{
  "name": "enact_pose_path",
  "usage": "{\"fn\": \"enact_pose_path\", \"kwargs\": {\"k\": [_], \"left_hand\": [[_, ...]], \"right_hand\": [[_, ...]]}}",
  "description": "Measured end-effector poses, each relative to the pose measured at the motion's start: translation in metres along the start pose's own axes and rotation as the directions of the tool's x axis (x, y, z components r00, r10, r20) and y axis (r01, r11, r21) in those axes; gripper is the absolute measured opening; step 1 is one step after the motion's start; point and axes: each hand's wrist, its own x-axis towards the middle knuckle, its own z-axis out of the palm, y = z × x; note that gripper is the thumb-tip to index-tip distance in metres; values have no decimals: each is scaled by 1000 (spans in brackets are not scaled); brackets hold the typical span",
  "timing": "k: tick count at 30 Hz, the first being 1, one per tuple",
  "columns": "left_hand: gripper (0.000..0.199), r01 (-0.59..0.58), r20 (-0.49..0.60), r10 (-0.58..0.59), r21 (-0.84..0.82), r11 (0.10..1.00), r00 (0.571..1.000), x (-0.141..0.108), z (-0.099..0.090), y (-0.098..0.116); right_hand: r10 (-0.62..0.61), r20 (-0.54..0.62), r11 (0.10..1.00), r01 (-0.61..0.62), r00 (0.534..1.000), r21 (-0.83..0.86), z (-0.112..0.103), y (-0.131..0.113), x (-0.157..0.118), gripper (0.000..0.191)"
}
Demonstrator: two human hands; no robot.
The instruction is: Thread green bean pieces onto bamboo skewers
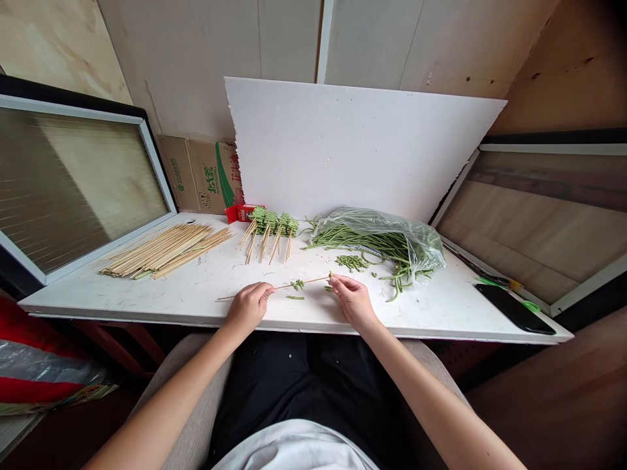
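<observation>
Left hand (249, 305) clamped on a bamboo skewer (283, 286), right hand (353, 301) pinching a bean piece (330, 275) at its tip, threaded beans (297, 284) between them. Well past the left hand, a cardboard box (198, 171) reads 北大荒 in green, 花生油 in red; smaller print's too blurry.

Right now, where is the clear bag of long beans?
In the head view, the clear bag lies right of centre on the table, beyond the right hand, before the white board.

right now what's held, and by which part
A bamboo skewer: left hand grips its shaft; right hand pinches a green bean piece at its tip.
</observation>
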Motion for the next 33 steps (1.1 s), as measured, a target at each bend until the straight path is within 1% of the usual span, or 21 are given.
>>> {"fn": "enact_pose_path", "kwargs": {"k": [4, 7, 12, 16, 24, 28, 33], "left_hand": [[19, 22, 7, -21, -47, 999, 1000, 0, 1, -1], [17, 31, 3, -31, -71, 997, 1000, 0, 2, -2], [11, 83, -38, -85, -53, 995, 996, 1, 1, 0], [14, 61, -35, -64, -66, 996, 997, 0, 0, 1], [16, 38, -8, -39, -129, 991, 999, -3, 0, -1], [18, 43, -14, -46, -139, 989, 999, -2, -1, 0], [18, 52, -2, -53, -147, 988, 999, -2, -1, 0]], "right_hand": [[-29, 16, 999, 29, 999, 17, 1, -2, -1, 32], [-47, 0, 999, 47, 999, 6, 2, -3, -1, 35], [-62, -81, 997, 66, 995, 44, 2, -6, 0, 37], [-50, -127, 995, 60, 991, 81, 0, -8, 1, 38], [-72, -125, 997, 75, 990, 20, -2, -1, 1, 37], [-81, -112, 996, 85, 990, 32, -1, 1, 1, 35], [-101, -106, 995, 101, 989, -7, -1, 2, 0, 35]]}}
